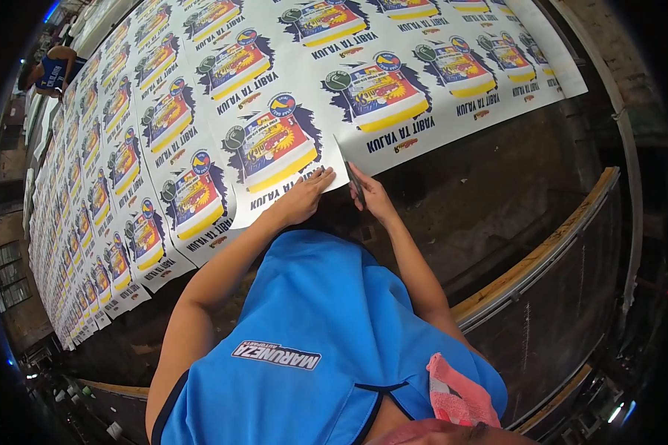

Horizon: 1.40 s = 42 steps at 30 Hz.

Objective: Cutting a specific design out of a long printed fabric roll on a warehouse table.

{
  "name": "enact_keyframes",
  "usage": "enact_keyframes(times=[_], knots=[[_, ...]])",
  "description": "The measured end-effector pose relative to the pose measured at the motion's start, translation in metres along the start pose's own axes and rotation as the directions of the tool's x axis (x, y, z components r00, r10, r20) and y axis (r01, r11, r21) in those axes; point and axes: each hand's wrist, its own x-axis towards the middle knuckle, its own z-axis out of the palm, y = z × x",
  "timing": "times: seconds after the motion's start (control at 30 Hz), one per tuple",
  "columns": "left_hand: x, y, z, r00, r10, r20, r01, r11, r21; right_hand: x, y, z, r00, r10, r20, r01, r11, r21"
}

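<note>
A wide white sheet (338, 157), printed with rows of repeated colourful designs, covers the table and reaches its near edge. My left hand (306, 197) lies on the sheet's near margin, fingers stretched flat over the lower edge of one print. Just to the right, my right hand (373, 199) is closed around dark-handled scissors (355, 176). Their blades point away from me into a slit that runs up from the near edge, between two neighbouring prints. The paper left of the slit lies slightly apart from the paper on the right. My fingers partly hide the scissor handles.
Dark tabletop (453, 182) shows beyond the sheet's right edge. A wooden-edged panel (538, 248) stands close on my right. Strips at the sheet's left end hang separated along the near edge. Another person (54, 70) in a blue top is at the far left side.
</note>
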Motion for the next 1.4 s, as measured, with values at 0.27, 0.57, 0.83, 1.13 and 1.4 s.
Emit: enact_keyframes(times=[0.27,0.57,0.83,1.13,1.4], knots=[[0.012,-0.011,-0.048,0.983,0.064,0.172,-0.033,0.983,-0.179,0.137,-0.01,0.002,0.99,-0.137,0.031,0.14,0.981,-0.136],[0.035,-0.056,-0.088,0.917,0.161,0.365,0.073,0.832,-0.55,0.318,-0.076,0.027,0.999,0.033,0.028,-0.025,0.968,-0.248],[0.055,-0.122,-0.051,0.87,0.118,0.479,0.291,0.661,-0.692,0.566,-0.088,0.066,0.992,-0.11,0.066,0.127,0.908,-0.399],[0.058,-0.126,-0.066,0.892,0.137,0.43,0.275,0.59,-0.759,0.831,-0.178,0.084,0.951,-0.285,0.122,0.264,0.541,-0.799],[0.053,-0.102,-0.074,0.906,-0.123,0.405,0.408,0.509,-0.758,0.804,-0.199,0.151,0.926,-0.251,0.283,0.359,0.817,-0.451]])
